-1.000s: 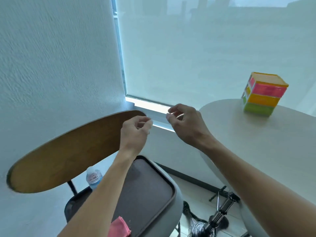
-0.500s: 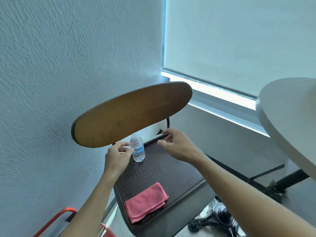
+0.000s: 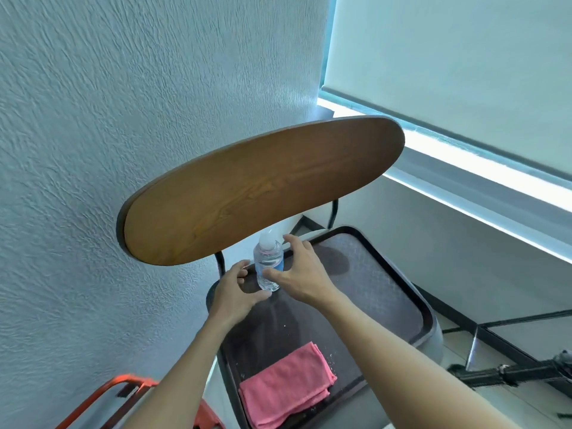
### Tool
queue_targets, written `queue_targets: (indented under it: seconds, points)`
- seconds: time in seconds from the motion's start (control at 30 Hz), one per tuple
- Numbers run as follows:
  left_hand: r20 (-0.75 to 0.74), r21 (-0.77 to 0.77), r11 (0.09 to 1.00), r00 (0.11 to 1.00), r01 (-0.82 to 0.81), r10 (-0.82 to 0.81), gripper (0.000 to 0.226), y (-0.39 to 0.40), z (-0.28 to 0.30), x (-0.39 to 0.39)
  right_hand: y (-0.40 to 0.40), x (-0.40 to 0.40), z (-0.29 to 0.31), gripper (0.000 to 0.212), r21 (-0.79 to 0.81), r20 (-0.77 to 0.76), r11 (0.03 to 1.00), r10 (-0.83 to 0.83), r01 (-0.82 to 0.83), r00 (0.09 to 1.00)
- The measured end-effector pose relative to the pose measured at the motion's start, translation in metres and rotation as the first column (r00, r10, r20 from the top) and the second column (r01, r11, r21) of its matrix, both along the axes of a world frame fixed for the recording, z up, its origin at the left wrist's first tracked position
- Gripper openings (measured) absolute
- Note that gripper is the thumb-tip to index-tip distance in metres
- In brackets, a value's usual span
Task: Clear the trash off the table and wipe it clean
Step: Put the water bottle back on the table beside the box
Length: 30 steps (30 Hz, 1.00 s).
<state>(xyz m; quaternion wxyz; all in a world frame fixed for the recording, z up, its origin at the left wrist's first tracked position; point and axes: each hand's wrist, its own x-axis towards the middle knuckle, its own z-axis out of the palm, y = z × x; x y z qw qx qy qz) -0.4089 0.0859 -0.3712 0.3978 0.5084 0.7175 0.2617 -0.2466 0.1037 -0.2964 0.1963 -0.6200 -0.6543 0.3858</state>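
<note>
Both our hands have closed in on the water bottle (image 3: 268, 265) at the tray's (image 3: 399, 292) far left corner: right hand (image 3: 298, 274) open, fingers curving around it, left hand (image 3: 236, 291) open beside its base, so we judge fetching supplies underway, and next comes a firm grip and lift.

The place looks like a small café or a simple indoor seating corner, though it is not sure which. A chair with a curved wooden backrest (image 3: 263, 190) on thin black metal posts stands against a white wall (image 3: 123, 103) with rough plaster texture. A dark serving tray (image 3: 387, 292) of the canteen kind lies on the chair's seat. On the right, a pale roller blind (image 3: 458, 72) covers a window, with daylight under its lower edge. A black metal furniture base (image 3: 510, 371) shows at the lower right.
</note>
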Motion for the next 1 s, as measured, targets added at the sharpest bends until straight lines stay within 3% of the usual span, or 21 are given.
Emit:
queue_targets:
  seconds: [0.1,0.33,0.57,0.73,0.9,1.0]
  points:
    - [0.043,0.002,0.998,0.997,0.059,-0.059,0.085,0.011,-0.018,0.002,0.012,-0.009,-0.013,0.088,0.007,-0.035,1.0,-0.001,0.002,0.999]
    - [0.094,0.079,0.995,0.993,0.065,-0.073,0.053,0.027,-0.03,0.014,0.018,-0.016,-0.028,0.065,0.072,0.014,0.997,-0.016,0.014,1.0]
    - [0.092,0.122,0.988,0.99,0.095,-0.106,0.052,0.022,-0.014,0.024,0.011,-0.005,-0.015,0.055,0.112,-0.025,0.993,-0.045,0.047,0.999]
    - [0.116,0.171,0.978,0.983,0.119,-0.14,0.045,0.005,0.03,0.034,0.0,0.012,0.018,0.057,0.162,-0.086,0.984,-0.055,0.069,0.995]
    - [0.131,0.257,0.949,0.966,0.183,-0.221,0.041,-0.011,0.098,0.056,-0.014,0.039,0.075,0.044,0.254,-0.162,0.962,-0.065,0.105,0.985]
    - [0.116,0.317,0.923,0.957,0.217,-0.264,0.038,-0.016,0.144,0.072,-0.025,0.06,0.122,0.056,0.289,-0.195,0.952,-0.046,0.103,0.98]
